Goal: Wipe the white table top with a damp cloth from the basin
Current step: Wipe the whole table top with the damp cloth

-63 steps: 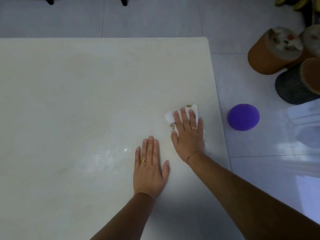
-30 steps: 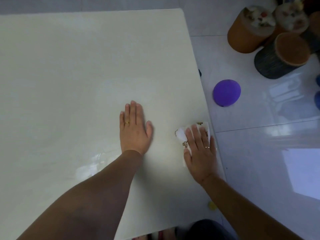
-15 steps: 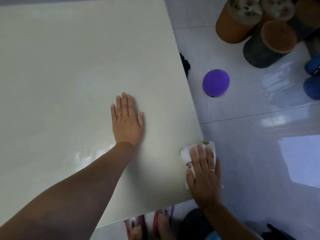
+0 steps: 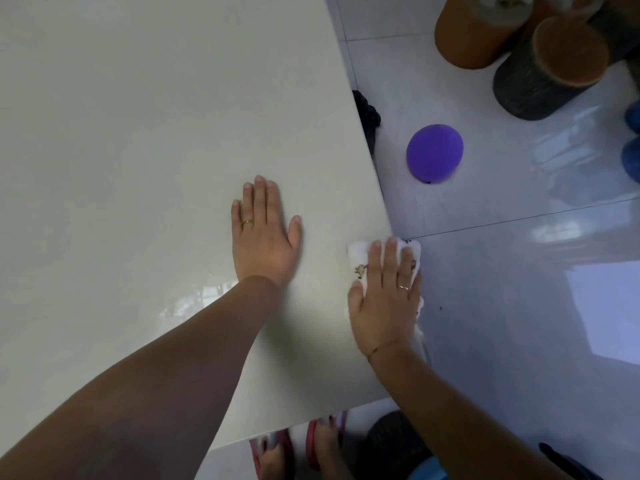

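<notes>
Glossy grey floor tiles [image 4: 502, 306] run along the right side, and the white desk [image 4: 138, 133] fills the left and middle of my view. On the desk's right edge, toward the near corner, I see the white cloth [image 4: 358, 258] with small brown printed marks; part of it hangs out past the edge over the floor. My right hand [image 4: 384, 299] lies flat on top of the cloth, palm down, its fingers [image 4: 374, 258] extended and held close together, pressing the cloth onto the desk; a ring shows on one finger. My left hand [image 4: 265, 237] rests palm down on the bare desk just left of the cloth, apart from it, fingers straight and close together with the thumb angled out, also wearing a ring. A wet sheen glints on the desk surface beside my left forearm. Below the near edge of the desk I see feet in red sandals [image 4: 325, 441]. On the floor to the right lies a purple ball [image 4: 434, 154], and farther off stand an orange cylindrical stool [image 4: 467, 36] and a dark one [image 4: 540, 77] with an orange top. Something dark [image 4: 369, 112] sits just under the desk's right edge; I cannot tell what.
</notes>
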Demonstrator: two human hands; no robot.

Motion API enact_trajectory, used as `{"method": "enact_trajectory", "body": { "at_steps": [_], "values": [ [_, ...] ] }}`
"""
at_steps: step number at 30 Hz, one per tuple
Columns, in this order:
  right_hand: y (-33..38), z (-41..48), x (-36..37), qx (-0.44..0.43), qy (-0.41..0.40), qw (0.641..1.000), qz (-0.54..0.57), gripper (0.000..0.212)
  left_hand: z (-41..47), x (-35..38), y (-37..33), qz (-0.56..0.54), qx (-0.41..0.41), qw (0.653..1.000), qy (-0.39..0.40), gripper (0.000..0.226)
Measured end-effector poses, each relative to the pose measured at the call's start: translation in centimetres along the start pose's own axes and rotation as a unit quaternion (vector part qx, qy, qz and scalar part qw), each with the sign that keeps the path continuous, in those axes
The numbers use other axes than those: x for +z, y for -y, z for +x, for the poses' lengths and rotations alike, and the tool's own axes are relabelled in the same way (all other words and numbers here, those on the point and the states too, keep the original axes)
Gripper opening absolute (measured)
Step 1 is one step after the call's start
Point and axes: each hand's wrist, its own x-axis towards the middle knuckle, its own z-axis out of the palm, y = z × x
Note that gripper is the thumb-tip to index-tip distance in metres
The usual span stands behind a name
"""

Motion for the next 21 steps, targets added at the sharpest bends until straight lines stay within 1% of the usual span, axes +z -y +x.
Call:
{"method": "enact_trajectory", "body": {
  "at_steps": [1,3,5,6,7,8,10,12,13,14,15,17,19,20,21],
  "values": [
    [0.8,0.6,0.1,-0.023,0.003,1.000,-0.006,0.066,0.0,0.0,0.0,0.001,-0.001,1.000,0.002,0.068],
    [1.2,1.6,0.2,-0.129,0.009,0.991,-0.021,0.068,0.0,-0.1,0.0,0.000,-0.003,1.000,0.005,0.067],
    [0.2,3.3,-0.1,-0.229,0.024,0.973,-0.029,0.067,0.0,-0.1,0.0,-0.004,-0.003,1.000,0.006,0.067],
    [-0.4,4.5,-0.3,-0.244,0.027,0.969,-0.030,0.066,0.0,-0.1,0.0,-0.006,-0.004,1.000,0.007,0.067],
    [-0.8,5.9,-0.6,-0.229,0.026,0.973,-0.027,0.066,0.0,-0.2,0.0,-0.007,-0.004,1.000,0.009,0.067],
    [-0.9,7.4,-0.9,-0.192,0.021,0.981,-0.021,0.065,0.0,-0.2,0.0,-0.008,-0.005,1.000,0.011,0.067],
    [0.1,10.5,-1.4,-0.089,0.008,0.996,0.011,0.063,0.0,-0.4,-0.1,-0.010,-0.004,1.000,0.017,0.067],
    [2.2,12.4,-1.7,0.001,0.007,0.999,0.044,0.064,0.1,-0.5,-0.1,-0.014,-0.004,1.000,0.020,0.067],
    [3.2,12.8,-1.7,0.021,0.009,0.999,0.045,0.065,0.1,-0.5,-0.1,-0.014,-0.004,1.000,0.022,0.067],
    [4.0,12.8,-1.6,0.016,0.010,0.999,0.034,0.066,0.1,-0.6,-0.1,-0.014,-0.004,1.000,0.023,0.067],
    [4.4,12.6,-1.6,-0.014,0.011,1.000,0.015,0.066,0.1,-0.6,-0.1,-0.013,-0.004,1.000,0.024,0.067],
    [4.1,12.4,-1.9,-0.111,0.021,0.993,-0.014,0.067,0.1,-0.7,-0.2,-0.012,-0.004,1.000,0.024,0.067],
    [2.9,13.4,-2.2,-0.202,0.029,0.979,-0.019,0.067,0.1,-0.8,-0.1,-0.018,-0.005,0.999,0.026,0.067],
    [2.5,14.3,-2.4,-0.227,0.028,0.973,-0.020,0.067,0.1,-0.8,-0.1,-0.020,-0.004,0.999,0.028,0.067],
    [2.2,15.4,-2.7,-0.232,0.024,0.972,-0.020,0.066,0.1,-0.8,-0.2,-0.018,-0.005,0.999,0.031,0.067]
  ]
}}
